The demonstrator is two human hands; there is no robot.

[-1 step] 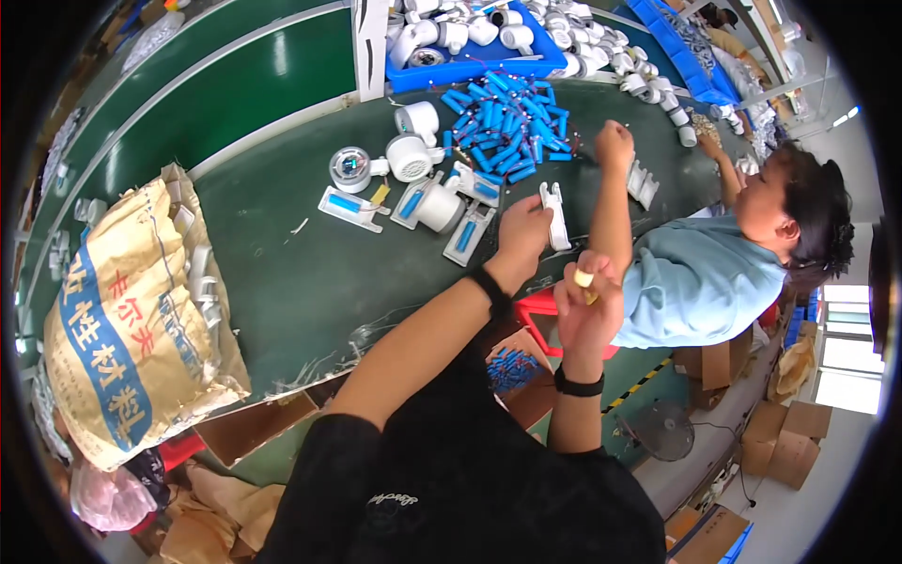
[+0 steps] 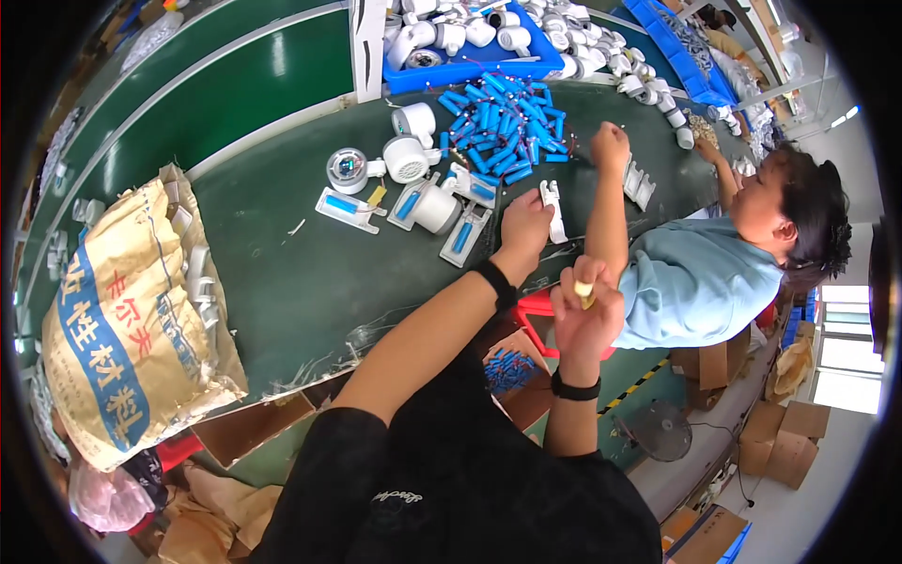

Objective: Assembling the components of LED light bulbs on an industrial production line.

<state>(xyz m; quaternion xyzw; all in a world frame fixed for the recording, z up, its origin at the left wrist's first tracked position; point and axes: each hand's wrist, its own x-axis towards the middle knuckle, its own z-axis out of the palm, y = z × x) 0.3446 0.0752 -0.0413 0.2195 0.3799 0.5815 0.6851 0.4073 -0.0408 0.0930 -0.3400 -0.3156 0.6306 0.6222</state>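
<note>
My left hand (image 2: 526,226) reaches across the dark green table (image 2: 282,273), its fingers closed around a white plastic handle-shaped part (image 2: 552,209) lying near the table's edge. My right hand (image 2: 583,315) is held off the table, closer to my body, and pinches a small yellow piece (image 2: 584,292) at its fingertips. Each wrist carries a black band. Just left of my left hand lie white handles with blue inserts (image 2: 465,235) and round white housings (image 2: 406,158). Beyond them is a pile of small blue cylinders (image 2: 503,127).
A co-worker in a light blue shirt (image 2: 695,282) sits at my right, one fist (image 2: 611,146) on the table. A blue tray (image 2: 451,68) of white parts stands at the back. A printed sack (image 2: 122,320) fills the left end. Cardboard boxes (image 2: 789,442) and a fan (image 2: 658,428) are on the floor.
</note>
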